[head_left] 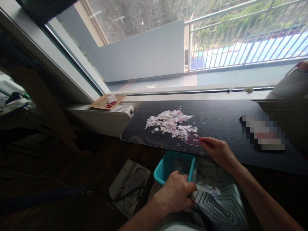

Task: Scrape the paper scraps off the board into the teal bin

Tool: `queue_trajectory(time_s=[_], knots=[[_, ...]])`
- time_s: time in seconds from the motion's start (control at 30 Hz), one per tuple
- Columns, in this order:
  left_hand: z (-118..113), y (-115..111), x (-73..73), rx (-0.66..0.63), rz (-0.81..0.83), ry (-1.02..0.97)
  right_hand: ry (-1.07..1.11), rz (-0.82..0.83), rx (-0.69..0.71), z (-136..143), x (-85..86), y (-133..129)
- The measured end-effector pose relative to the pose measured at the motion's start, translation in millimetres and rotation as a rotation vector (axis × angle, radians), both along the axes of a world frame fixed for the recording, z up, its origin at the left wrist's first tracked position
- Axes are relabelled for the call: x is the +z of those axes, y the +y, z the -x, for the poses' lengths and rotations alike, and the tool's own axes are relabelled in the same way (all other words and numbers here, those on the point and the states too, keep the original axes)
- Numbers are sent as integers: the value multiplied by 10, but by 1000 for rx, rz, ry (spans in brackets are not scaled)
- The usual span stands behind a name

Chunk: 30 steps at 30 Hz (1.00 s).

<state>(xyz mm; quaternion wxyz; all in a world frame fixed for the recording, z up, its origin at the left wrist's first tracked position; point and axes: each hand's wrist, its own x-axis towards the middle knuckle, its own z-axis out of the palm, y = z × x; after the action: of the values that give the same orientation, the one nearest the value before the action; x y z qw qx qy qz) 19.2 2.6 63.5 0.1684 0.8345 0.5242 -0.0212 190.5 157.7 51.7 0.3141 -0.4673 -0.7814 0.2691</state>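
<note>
A loose heap of small white and pinkish paper scraps (169,123) lies on the dark tabletop (223,112). At the near edge of the heap, my right hand (218,149) pinches a clear, pink-tinted plastic card (193,140) low over the table. Below the table edge, my left hand (176,191) is closed at the near side of a turquoise bin (157,170), with thumb and fingers on the edge of a line-patterned cloth (216,203). Several paper scraps rest on that cloth, right of the bin. The left palm and some fingertips are hidden.
A blurred-out dark object (264,134) lies at the table's right. Red-handled scissors (111,104) sit on brown cardboard (98,102) by a radiator (120,110). A grey bag-like item (130,186) is on the floor at lower left. A window runs behind the table.
</note>
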Motion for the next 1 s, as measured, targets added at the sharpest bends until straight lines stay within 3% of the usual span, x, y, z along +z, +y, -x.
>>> queue_trajectory(time_s=[0.17, 0.33, 0.5, 0.67, 0.83, 1.0], knots=[[42, 51, 29, -36, 19, -21, -32, -87, -67, 36, 46, -52], [67, 48, 48, -39, 7, -40, -23, -11, 62, 128, 71, -94], [81, 41, 54, -27, -15, -45, -43, -92, 27, 199, 74, -54], [93, 42, 40, -27, -16, -56, -55, -50, 110, 197, 123, -90], [103, 53, 50, -36, -8, -50, -22, -74, 53, 195, 102, -106], [110, 57, 68, -39, 24, -51, -19, -26, 162, 202, 90, -145]])
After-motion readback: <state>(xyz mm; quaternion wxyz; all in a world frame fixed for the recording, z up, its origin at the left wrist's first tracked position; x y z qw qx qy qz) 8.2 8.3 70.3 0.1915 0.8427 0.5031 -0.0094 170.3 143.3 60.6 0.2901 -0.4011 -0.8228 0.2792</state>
